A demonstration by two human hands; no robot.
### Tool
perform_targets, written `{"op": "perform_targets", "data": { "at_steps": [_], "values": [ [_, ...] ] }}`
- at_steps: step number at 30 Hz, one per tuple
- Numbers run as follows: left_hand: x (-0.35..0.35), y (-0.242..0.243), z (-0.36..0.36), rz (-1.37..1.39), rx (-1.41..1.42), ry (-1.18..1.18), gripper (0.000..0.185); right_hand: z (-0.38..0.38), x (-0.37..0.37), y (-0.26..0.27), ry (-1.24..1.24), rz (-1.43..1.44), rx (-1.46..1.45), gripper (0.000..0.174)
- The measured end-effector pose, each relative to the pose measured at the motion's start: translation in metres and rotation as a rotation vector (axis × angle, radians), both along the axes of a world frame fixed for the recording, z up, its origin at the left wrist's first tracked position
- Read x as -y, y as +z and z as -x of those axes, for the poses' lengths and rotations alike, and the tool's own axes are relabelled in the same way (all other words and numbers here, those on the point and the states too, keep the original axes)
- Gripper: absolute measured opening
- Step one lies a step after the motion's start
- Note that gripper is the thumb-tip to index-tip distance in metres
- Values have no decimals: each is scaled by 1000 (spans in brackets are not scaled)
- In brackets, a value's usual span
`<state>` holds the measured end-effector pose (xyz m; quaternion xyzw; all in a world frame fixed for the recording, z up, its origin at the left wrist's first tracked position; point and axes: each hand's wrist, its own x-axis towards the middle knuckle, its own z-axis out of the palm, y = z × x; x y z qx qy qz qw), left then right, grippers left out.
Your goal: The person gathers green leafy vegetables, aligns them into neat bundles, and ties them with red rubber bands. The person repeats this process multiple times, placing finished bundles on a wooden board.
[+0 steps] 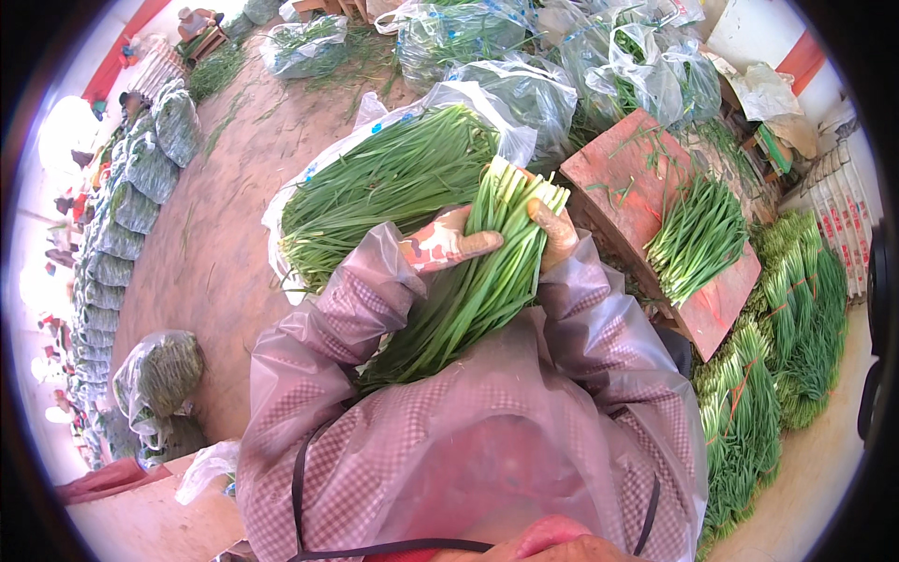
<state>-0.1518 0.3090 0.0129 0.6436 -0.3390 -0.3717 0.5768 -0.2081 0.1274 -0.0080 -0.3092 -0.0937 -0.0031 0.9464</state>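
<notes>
A thick bundle of long green leafy stalks, likely garlic chives (484, 281), is held before my chest, pale cut ends up and leaf tips hanging towards my body. My left hand (449, 242), in a patterned glove, wraps its left side with the thumb across the front. On the right, near the pale ends, my gloved right hand (555, 228) grips the same bundle. Just beyond my left hand lies an open clear plastic bag (523, 133) full of loose chives (386, 183). An orange band shows partly behind the bundle's ends; the rest is hidden.
To the right, a red wooden board (611, 161) bears a smaller pile of chives (699, 239). Tied bundles (737, 414) are stacked beyond it. Filled plastic bags (484, 35) stand ahead, and more bags (130, 211) line the left. A person (197, 24) sits far off.
</notes>
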Motion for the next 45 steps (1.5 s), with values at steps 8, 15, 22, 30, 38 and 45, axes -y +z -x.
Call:
{"op": "perform_targets", "data": {
  "at_steps": [8, 15, 22, 30, 38, 45],
  "values": [
    [-6, -1, -3, 64, -22, -109, 76, -6, 7, 24, 128, 163, 22, 82],
    [8, 12, 2, 362, -367, 236, 74, -3, 9, 28, 78, 188, -34, 75],
    [10, -7, -5, 36, 223, 178, 66, -6, 9, 30, 185, 173, 92, 69],
    [22, -24, -9, 298, -94, 76, 99, -8, 15, 12, 68, 290, -27, 19],
    [42, 56, -48, -19, 333, 18, 42, -13, 18, -2, 47, 339, 6, 29],
    [62, 70, -62, -39, 507, -163, 30, -15, 15, -2, 33, 217, 0, 37]
  ]
}}
